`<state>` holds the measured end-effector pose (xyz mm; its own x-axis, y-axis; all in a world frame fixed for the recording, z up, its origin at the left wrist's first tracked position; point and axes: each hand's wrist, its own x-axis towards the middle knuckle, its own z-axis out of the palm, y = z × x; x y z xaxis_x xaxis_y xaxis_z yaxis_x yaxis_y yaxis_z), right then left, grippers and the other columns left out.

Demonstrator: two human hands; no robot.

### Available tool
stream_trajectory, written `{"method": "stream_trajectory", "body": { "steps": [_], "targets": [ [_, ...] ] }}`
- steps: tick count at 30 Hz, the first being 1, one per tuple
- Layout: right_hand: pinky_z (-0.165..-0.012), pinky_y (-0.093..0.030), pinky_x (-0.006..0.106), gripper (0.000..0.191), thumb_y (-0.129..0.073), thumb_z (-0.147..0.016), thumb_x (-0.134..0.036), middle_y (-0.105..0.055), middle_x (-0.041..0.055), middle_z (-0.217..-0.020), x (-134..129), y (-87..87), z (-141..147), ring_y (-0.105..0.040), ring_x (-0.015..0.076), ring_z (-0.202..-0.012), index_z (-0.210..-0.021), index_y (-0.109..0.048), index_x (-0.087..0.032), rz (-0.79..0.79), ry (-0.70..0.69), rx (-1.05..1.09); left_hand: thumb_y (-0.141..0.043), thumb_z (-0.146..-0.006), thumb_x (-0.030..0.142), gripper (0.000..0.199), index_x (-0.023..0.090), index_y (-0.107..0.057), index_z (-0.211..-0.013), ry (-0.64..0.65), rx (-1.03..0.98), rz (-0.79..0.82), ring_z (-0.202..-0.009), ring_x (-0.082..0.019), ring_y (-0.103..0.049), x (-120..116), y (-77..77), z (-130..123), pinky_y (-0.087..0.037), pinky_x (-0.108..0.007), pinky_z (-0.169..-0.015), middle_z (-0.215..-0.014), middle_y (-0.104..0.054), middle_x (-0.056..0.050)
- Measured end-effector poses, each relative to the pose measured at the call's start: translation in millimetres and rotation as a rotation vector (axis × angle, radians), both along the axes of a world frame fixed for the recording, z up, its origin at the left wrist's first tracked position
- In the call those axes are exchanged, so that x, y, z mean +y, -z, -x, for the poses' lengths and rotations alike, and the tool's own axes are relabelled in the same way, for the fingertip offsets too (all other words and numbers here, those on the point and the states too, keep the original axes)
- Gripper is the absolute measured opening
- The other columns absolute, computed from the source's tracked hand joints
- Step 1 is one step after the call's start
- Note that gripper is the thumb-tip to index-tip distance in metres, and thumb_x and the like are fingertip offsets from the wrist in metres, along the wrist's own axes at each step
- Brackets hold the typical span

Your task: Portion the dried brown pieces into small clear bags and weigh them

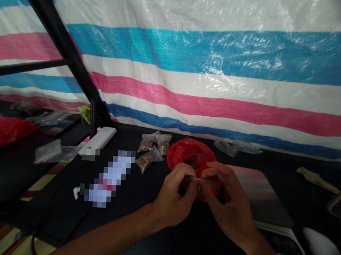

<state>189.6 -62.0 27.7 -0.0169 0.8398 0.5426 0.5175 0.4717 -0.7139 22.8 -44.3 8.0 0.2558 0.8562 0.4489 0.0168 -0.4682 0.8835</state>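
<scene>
My left hand [174,198] and my right hand [231,207] meet at the middle of the black table. Thumbs and fingers of both pinch the edge of a small clear plastic bag [204,181]; its lower part is dim and partly hidden by my fingers. Just behind and beneath them, an open red plastic bag [190,145] holds brown dried bits [195,164]. To its left lie three small zip bags filled with brown bits: one at the back [146,144], one beside it [164,144], one in front [144,162].
Right of my hands is a scale with a shiny metal plate [257,191]. A white rounded object [321,247] lies farther right. Clear plastic bags [232,146] rest by the striped sheet [203,102]. At left are a white box-like object [99,141], an earbud [76,192] and a black frame [60,42].
</scene>
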Motion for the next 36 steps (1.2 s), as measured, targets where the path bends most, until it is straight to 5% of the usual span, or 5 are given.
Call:
{"method": "stream_trajectory", "body": {
  "steps": [9, 16, 23, 30, 36],
  "targets": [
    [-0.099, -0.057, 0.037, 0.013, -0.068, -0.095, -0.026, -0.069, 0.0034, -0.112, -1.7, 2.8, 4.4, -0.067, 0.0225, -0.113, -0.106, -0.065, -0.031, -0.024, -0.029, -0.043, -0.057, -0.092, 0.006, 0.018, 0.021, -0.055, -0.082, -0.039, 0.041, -0.205, -0.088, -0.02, -0.059, 6.0, -5.9, 2.9, -0.048, -0.035, -0.081, -0.088, -0.064, -0.005],
    [-0.089, -0.058, 0.032, 0.021, -0.068, -0.094, -0.021, -0.068, 0.001, -0.104, -4.8, 5.3, 9.0, -0.069, 0.0187, -0.097, -0.112, -0.063, -0.031, -0.06, -0.047, -0.011, -0.054, -0.093, 0.008, 0.019, 0.021, -0.05, -0.081, -0.03, 0.066, -0.241, -0.081, -0.018, -0.056, 1.0, -5.0, 1.8, -0.045, -0.033, -0.076, -0.081, -0.059, -0.002],
    [-0.09, -0.052, 0.036, 0.039, -0.065, -0.095, -0.02, -0.062, 0.0039, -0.115, 0.3, 3.3, 1.1, -0.062, 0.0179, -0.096, -0.132, -0.057, -0.028, -0.144, 0.225, 0.227, -0.055, -0.099, 0.023, 0.01, 0.022, -0.056, -0.089, -0.742, -0.089, -0.085, -0.072, -0.015, -0.053, 41.0, -8.8, 26.3, -0.041, -0.026, -0.066, -0.081, -0.056, 0.001],
    [-0.084, -0.052, 0.035, 0.038, -0.065, -0.094, -0.022, -0.062, 0.0019, -0.111, 11.1, 1.7, -11.7, -0.06, 0.0173, -0.093, -0.131, -0.058, -0.029, -0.098, 0.287, 0.21, -0.054, -0.099, 0.033, 0.012, 0.021, -0.058, -0.1, -0.85, 0.099, 0.069, -0.075, -0.016, -0.056, 77.2, 1.0, 49.7, -0.045, -0.029, -0.068, -0.088, -0.057, 0.001],
    [-0.084, -0.05, 0.038, 0.038, -0.065, -0.092, -0.022, -0.062, 0.0035, -0.112, 14.8, -1.3, -20.4, -0.059, 0.0193, -0.092, -0.129, -0.059, -0.027, -0.1, 0.34, 0.166, -0.067, -0.084, 0.021, 0.063, 0.015, -0.043, -0.143, -1.016, 0.357, -0.01, -0.128, -0.032, -0.044, 83.7, 4.0, 54.4, -0.039, -0.055, -0.113, -0.13, -0.039, -0.014]
  ]
}}
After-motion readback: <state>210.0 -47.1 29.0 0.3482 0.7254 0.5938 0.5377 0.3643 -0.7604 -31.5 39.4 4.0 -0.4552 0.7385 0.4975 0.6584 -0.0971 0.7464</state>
